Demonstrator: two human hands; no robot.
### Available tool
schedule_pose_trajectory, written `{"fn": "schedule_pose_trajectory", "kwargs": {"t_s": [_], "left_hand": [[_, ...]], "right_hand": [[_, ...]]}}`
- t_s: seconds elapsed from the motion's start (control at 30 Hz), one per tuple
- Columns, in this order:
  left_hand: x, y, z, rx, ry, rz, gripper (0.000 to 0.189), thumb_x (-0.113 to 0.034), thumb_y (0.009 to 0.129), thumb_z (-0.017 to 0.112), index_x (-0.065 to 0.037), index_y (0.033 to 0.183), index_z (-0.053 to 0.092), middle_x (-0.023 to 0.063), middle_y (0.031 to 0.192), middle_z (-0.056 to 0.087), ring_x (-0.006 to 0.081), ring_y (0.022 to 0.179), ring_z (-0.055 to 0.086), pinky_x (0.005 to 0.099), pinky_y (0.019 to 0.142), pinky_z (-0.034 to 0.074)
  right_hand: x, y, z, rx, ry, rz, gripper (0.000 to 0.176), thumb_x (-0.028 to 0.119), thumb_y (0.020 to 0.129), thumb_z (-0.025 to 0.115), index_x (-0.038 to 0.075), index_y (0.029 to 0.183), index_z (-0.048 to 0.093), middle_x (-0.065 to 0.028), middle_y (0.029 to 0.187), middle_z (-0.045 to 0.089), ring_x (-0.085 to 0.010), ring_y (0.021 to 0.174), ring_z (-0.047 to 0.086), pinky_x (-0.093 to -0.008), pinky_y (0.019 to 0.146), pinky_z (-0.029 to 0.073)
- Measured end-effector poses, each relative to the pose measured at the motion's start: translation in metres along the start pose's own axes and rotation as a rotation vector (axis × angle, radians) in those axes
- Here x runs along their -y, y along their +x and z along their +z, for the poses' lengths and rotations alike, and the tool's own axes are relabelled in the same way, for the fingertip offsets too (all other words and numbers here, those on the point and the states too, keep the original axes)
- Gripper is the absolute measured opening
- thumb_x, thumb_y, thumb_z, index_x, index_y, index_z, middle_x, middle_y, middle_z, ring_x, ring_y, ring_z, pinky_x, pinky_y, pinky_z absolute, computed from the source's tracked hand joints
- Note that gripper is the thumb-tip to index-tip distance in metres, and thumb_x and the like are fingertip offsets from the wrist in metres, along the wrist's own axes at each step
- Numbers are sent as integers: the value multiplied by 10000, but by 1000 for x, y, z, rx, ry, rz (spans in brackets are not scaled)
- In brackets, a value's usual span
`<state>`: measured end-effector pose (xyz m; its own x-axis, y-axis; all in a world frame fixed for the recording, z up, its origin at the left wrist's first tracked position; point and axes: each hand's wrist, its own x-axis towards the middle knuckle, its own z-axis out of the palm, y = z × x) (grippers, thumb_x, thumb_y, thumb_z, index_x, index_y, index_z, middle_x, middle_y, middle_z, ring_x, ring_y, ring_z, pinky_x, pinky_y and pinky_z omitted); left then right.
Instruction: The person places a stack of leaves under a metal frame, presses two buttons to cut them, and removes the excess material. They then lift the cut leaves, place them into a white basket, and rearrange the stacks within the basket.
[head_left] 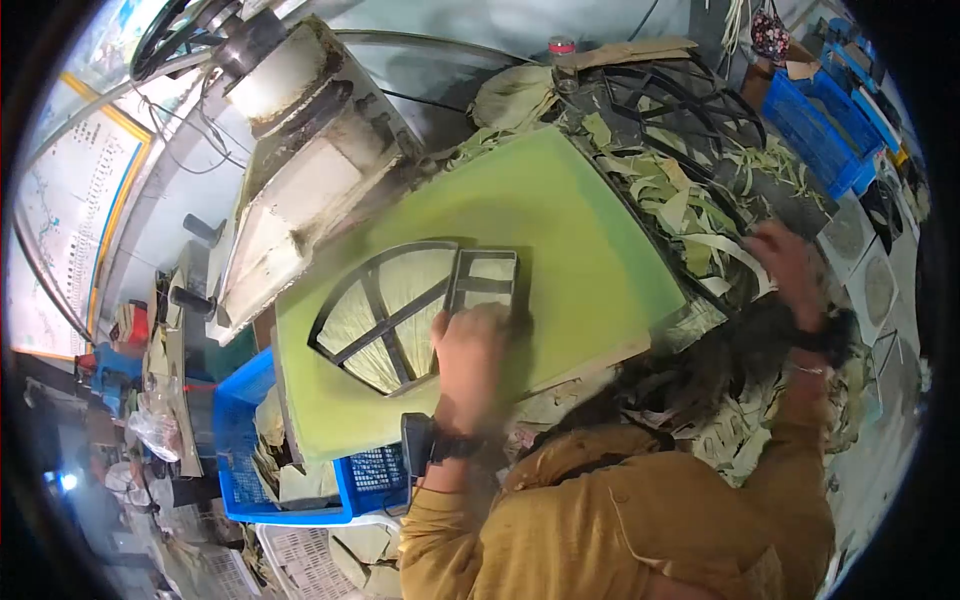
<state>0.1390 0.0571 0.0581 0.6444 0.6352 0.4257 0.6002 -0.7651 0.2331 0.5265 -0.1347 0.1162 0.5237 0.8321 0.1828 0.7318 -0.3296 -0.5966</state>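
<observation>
Fingers (pixel 482 317) curled, left hand (pixel 470 350) grips rectangular frame (pixel 515 283).

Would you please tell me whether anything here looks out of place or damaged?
Green scraps lie strewn and tangled beyond the right edge of the green board, looking untidy, though they may simply be offcuts. The pale machine arm at upper left looks grimy and dark-stained.

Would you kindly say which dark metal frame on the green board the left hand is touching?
The small rectangular frame, lower end under the left hand; the fan-shaped frame is larger.
</observation>
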Motion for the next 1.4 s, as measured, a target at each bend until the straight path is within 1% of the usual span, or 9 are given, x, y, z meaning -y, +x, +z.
{"fn": "schedule_pose_trajectory", "kwargs": {"t_s": [0.03,0.07,0.2,0.57,0.7,0.77,1.0,1.1,1.4], "left_hand": [[7,-3,10,-15,53,3,274,-158,754,690,-62,1001,619,66,994,645,252,958,587,462,970,351],[8,-4,14,-19,60,2,274,-158,754,690,-62,1001,619,66,994,645,252,958,587,462,970,351],[7,-6,17,-68,56,-33,199,-159,773,665,-75,950,631,59,960,644,245,942,586,482,974,335],[11,-10,18,-71,59,-41,178,-204,794,665,-80,909,607,41,882,595,242,911,553,559,970,311],[11,-16,-34,-222,26,110,480,-190,757,728,-56,1174,531,126,1225,528,329,1197,476,518,1001,293],[25,-39,-52,-298,12,56,509,-176,723,756,-52,1163,532,141,1204,527,335,1180,477,500,989,308],[90,-108,-50,-134,174,-219,373,-165,641,779,-59,907,539,107,944,538,313,938,516,445,873,371],[98,-106,-55,-195,189,-183,262,-130,658,715,-68,817,517,87,832,514,297,848,522,434,844,380],[108,-171,-111,-166,95,-164,216,-112,664,691,-29,805,551,136,1019,591,326,996,570,445,887,398]], "right_hand": [[31,15,45,4,-21,-451,188,146,848,608,-22,931,595,-127,830,584,-252,769,582,-354,695,458],[77,23,78,179,296,-389,209,169,846,619,-9,955,604,-133,890,598,-286,812,595,-375,724,473],[178,42,199,46,32,-976,134,144,799,615,39,876,584,-110,842,571,-303,874,562,-419,848,419],[225,41,222,132,-308,-1093,97,68,755,557,38,835,510,-98,795,508,-288,839,507,-403,799,381],[248,50,203,101,-262,-1087,123,88,779,585,37,857,506,-119,827,535,-319,848,532,-435,781,401],[252,67,194,95,-167,-732,160,125,807,624,36,866,504,-149,866,570,-359,853,562,-471,758,424],[150,183,252,139,-226,-472,270,140,796,663,-7,984,537,-231,940,578,-432,917,552,-497,763,443],[192,155,254,-97,-439,-610,271,190,810,657,6,988,568,-197,995,583,-387,984,547,-489,799,435],[336,20,305,713,-55,-1189,333,235,818,665,-16,898,462,-197,864,543,-401,824,554,-466,719,444]]}}
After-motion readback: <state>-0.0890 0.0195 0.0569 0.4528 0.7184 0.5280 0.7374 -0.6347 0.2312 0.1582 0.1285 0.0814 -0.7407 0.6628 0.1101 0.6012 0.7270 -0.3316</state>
